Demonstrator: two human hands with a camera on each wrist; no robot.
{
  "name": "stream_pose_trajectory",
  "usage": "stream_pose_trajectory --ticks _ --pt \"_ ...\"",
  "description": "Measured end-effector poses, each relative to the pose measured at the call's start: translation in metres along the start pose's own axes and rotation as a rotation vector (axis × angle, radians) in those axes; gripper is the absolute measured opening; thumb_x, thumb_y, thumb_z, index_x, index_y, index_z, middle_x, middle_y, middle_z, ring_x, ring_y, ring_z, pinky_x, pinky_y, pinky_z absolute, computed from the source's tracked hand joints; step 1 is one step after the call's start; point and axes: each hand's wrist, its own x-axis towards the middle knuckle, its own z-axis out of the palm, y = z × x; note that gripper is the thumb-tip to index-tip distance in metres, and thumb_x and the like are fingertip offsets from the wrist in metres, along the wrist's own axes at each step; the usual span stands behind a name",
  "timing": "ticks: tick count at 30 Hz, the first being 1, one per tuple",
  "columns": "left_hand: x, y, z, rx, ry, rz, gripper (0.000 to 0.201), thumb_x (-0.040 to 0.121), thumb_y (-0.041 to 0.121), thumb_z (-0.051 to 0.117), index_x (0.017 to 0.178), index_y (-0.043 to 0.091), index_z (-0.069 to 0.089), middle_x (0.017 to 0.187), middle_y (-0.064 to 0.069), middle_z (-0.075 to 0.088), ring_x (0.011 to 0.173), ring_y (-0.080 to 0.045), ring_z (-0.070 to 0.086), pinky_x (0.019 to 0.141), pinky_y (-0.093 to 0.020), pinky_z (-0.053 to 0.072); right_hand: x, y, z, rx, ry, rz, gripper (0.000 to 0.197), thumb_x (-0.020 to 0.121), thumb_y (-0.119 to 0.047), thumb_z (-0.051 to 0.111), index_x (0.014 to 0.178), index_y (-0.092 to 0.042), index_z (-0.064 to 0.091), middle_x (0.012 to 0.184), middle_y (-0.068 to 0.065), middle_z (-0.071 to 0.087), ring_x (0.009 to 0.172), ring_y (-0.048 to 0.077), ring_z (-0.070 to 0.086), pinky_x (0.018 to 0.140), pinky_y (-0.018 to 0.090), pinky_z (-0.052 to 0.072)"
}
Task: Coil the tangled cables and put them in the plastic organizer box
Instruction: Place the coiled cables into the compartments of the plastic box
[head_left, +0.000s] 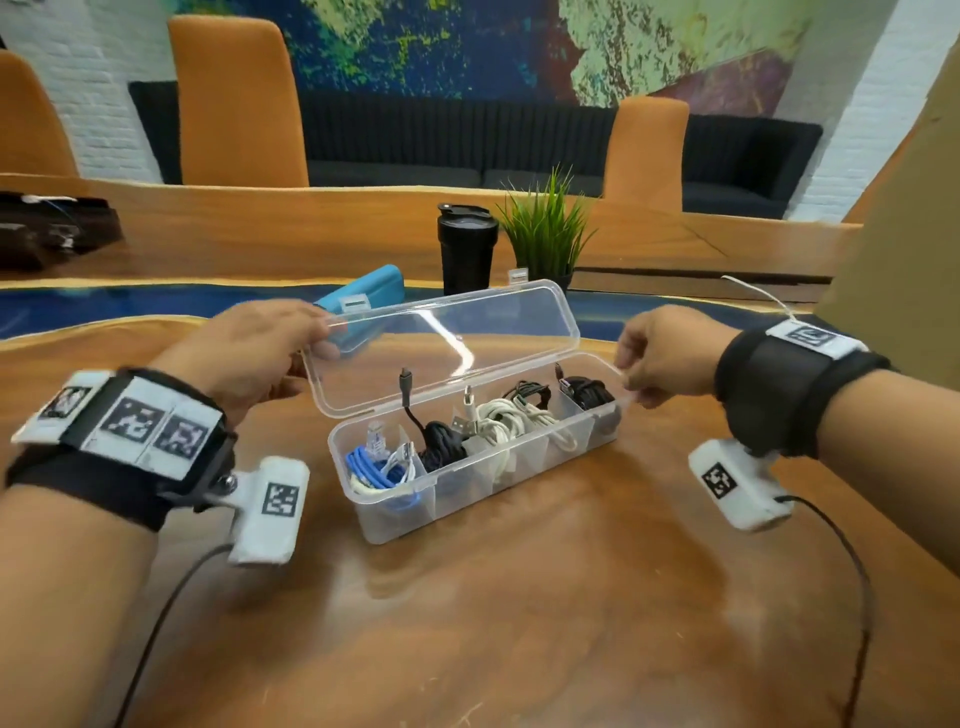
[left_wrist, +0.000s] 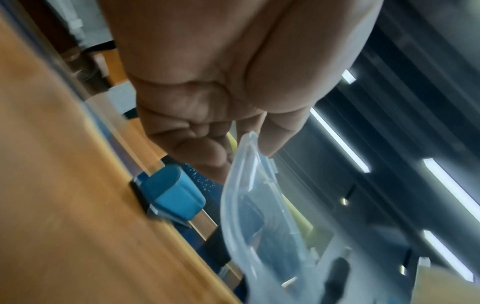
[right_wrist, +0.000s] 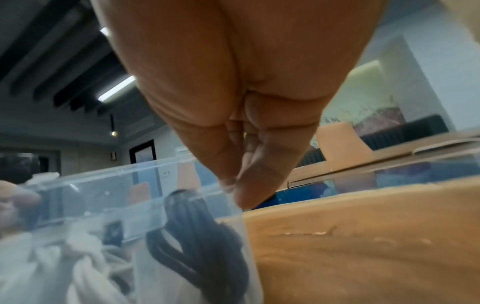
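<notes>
Closing step, cables (head_left: 498, 421) already binned — left hand (head_left: 260, 348) pinching lid (head_left: 441, 338), right hand (head_left: 665, 358) pinching organizer box (head_left: 467, 493) end; next, lid lowered squarely.

Office lounge: orange chairs (head_left: 236, 98), dark sofa (head_left: 467, 140), wall mural (head_left: 441, 47), long wooden table (head_left: 519, 597).

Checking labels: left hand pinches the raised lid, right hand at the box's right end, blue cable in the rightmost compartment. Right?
Not quite. The head view shows the blue cable in the leftmost compartment; a black cable fills the rightmost. The rest holds.
</notes>
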Motion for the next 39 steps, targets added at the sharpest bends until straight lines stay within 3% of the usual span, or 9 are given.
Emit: stream_pose_trajectory --ticks 3,7,13,18,21,24,30,34,39 --pt "0.007 0.022 0.000 0.260 -0.047 0.084 0.018 0.079 0.014 0.067 0.085 0.028 0.076 0.087 -0.008 0.068 0.074 -0.025 0.052 0.061 -0.035 0.042 -0.019 0.009 -0.003 0.150 -0.041 0.117 0.018 0.083 0.006 0.067 0.094 -0.007 0.059 0.082 0.017 0.068 0.064 0.026 0.069 0.067 0.039 0.062" --pt "0.011 0.042 0.012 0.484 -0.031 0.221 0.015 0.090 0.017 0.064 0.085 0.028 0.073 0.086 -0.008 0.074 0.075 -0.029 0.067 0.072 -0.044 0.059 -0.043 0.022 -0.011 0.217 -0.102 0.191 0.034 0.081 -0.002 0.073 0.107 -0.013 0.054 0.087 0.015 0.069 0.068 0.025 0.069 0.059 0.034 0.059" --pt "-0.005 0.059 0.022 0.520 -0.106 0.273 0.016 0.094 0.014 0.061 0.101 0.026 0.069 0.096 -0.008 0.073 0.080 -0.023 0.069 0.083 -0.046 0.059 -0.035 0.014 -0.053 -0.049 0.116 -0.177 0.110 0.064 -0.032 0.089 0.151 -0.034 0.022 0.150 0.002 0.041 0.127 0.025 0.050 0.102 0.040 0.046" --pt "-0.045 0.062 0.014 0.776 -0.225 0.269 0.069 0.072 0.043 0.078 0.134 0.036 0.048 0.127 0.008 0.061 0.112 -0.012 0.060 0.102 -0.034 0.048 -0.042 -0.007 -0.045 -0.412 0.055 -0.315 0.083 0.073 -0.039 0.082 0.143 -0.025 0.040 0.139 0.000 0.054 0.123 0.022 0.051 0.102 0.037 0.043" --pt "-0.069 0.053 0.008 0.871 -0.272 0.268 0.086 0.074 0.040 0.082 0.145 0.040 0.033 0.132 0.014 0.051 0.117 -0.009 0.056 0.096 -0.023 0.046 -0.061 -0.007 -0.036 -0.512 0.057 -0.338 0.068 0.076 -0.046 0.077 0.134 -0.026 0.047 0.131 -0.001 0.057 0.115 0.020 0.053 0.096 0.037 0.046" --pt "-0.087 0.044 0.011 1.078 -0.281 0.369 0.082 0.076 0.042 0.080 0.143 0.040 0.034 0.131 0.019 0.047 0.111 -0.002 0.049 0.087 -0.015 0.036 -0.083 0.001 -0.026 -0.588 -0.008 -0.337 0.066 0.077 -0.050 0.075 0.134 -0.034 0.044 0.131 -0.004 0.057 0.113 0.018 0.054 0.097 0.039 0.048" --pt "-0.098 0.027 0.021 1.322 -0.378 0.616 0.078 0.083 0.038 0.070 0.151 0.033 0.033 0.154 0.010 0.038 0.134 -0.014 0.043 0.108 -0.029 0.039 -0.114 0.017 -0.002 -0.754 -0.118 -0.388 0.089 0.087 -0.053 0.063 0.154 -0.037 0.006 0.155 -0.006 0.032 0.132 0.019 0.043 0.108 0.037 0.040" --pt "-0.107 0.024 0.030 1.418 -0.405 0.735 0.081 0.080 0.039 0.071 0.151 0.021 0.037 0.152 0.003 0.043 0.132 -0.017 0.049 0.105 -0.024 0.040 -0.121 0.019 0.008 -0.841 -0.195 -0.347 0.099 0.087 -0.050 0.064 0.154 -0.034 -0.007 0.157 0.001 0.022 0.136 0.022 0.037 0.110 0.036 0.037" --pt "-0.107 0.040 0.036 1.393 -0.541 0.592 0.074 0.073 0.049 0.030 0.134 0.016 0.056 0.136 -0.004 0.056 0.116 -0.025 0.057 0.096 -0.038 0.048 -0.112 0.021 0.005 -0.812 -0.243 -0.360 0.113 0.074 -0.056 0.075 0.155 -0.035 -0.001 0.163 -0.004 0.011 0.146 0.021 0.021 0.118 0.039 0.027"
